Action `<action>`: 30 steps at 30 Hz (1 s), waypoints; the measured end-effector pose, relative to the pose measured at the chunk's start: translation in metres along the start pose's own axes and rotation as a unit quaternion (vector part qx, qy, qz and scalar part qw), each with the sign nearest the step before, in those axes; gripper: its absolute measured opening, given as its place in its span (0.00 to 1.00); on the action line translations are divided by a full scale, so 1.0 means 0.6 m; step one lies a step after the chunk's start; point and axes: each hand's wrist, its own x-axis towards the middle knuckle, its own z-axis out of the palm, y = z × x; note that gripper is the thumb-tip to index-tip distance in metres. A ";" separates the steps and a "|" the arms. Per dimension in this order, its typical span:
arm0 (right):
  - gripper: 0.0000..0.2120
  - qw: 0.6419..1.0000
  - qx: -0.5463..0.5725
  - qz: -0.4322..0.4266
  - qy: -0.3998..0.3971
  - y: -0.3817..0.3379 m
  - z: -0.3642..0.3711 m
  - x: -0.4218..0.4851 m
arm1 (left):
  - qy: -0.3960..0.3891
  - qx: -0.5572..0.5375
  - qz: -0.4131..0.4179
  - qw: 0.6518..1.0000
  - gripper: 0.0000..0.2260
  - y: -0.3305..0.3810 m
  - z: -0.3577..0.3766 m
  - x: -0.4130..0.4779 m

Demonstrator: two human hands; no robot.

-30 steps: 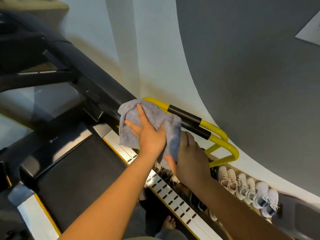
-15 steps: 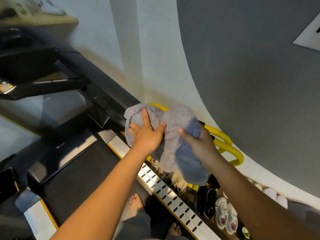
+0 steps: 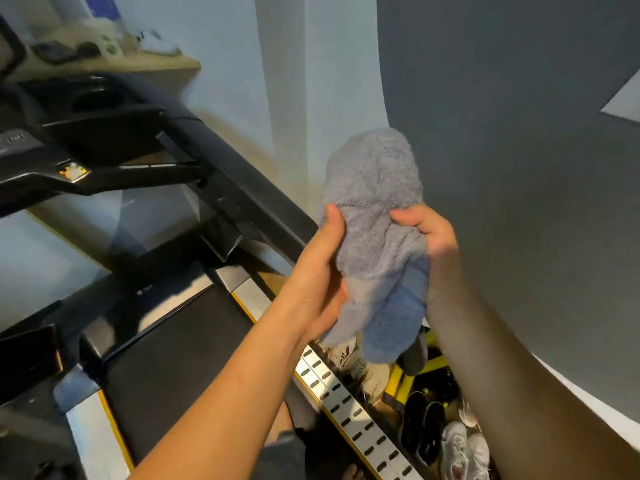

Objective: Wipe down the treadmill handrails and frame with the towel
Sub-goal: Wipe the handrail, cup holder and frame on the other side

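A grey-blue towel (image 3: 375,216) is bunched up in the air, off the treadmill, and held between both hands. My left hand (image 3: 320,271) grips its left side with the thumb up. Its right side is pinched by my right hand (image 3: 434,244). The black treadmill upright (image 3: 242,199) slopes from the console (image 3: 69,133) at the upper left down toward the towel. The dark belt (image 3: 166,368) and the silver side rail (image 3: 349,414) with slots lie below my arms. The towel and my right arm hide the yellow handrail, except for a small piece (image 3: 431,363).
Several pairs of shoes (image 3: 450,441) lie on the floor right of the side rail. A grey wall (image 3: 502,133) stands close on the right. A wooden shelf (image 3: 114,60) with small items sits at the upper left behind the console.
Both hands lifted the towel off the yellow handrail and raised it up and to the right. The view tilted up, and the console came into sight.
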 end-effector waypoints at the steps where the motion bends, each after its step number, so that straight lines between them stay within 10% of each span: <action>1: 0.15 0.999 -0.046 0.002 -0.012 -0.014 0.000 -0.007 | -0.003 0.000 0.003 1.000 0.41 -0.008 -0.004 0.004; 10: 0.18 0.891 -0.433 -0.114 0.075 -0.074 -0.039 -0.077 | 0.040 0.190 -0.072 0.978 0.19 -0.049 0.002 0.031; 15: 0.21 0.764 -0.608 -0.071 0.203 -0.101 -0.059 -0.113 | -0.005 0.293 -0.139 0.946 0.19 -0.056 0.007 0.054; 19: 0.32 0.597 -0.770 0.059 0.216 -0.053 -0.143 -0.112 | 0.146 0.727 -0.068 0.668 0.21 -0.035 -0.048 0.071; 22: 0.46 0.669 -0.733 0.022 0.122 0.021 -0.154 -0.095 | 0.240 0.756 -0.001 0.609 0.16 -0.024 -0.077 0.064; 30: 0.46 0.510 -0.849 -0.060 0.125 0.177 -0.170 -0.028 | 0.282 0.671 0.023 0.686 0.03 -0.057 -0.146 0.008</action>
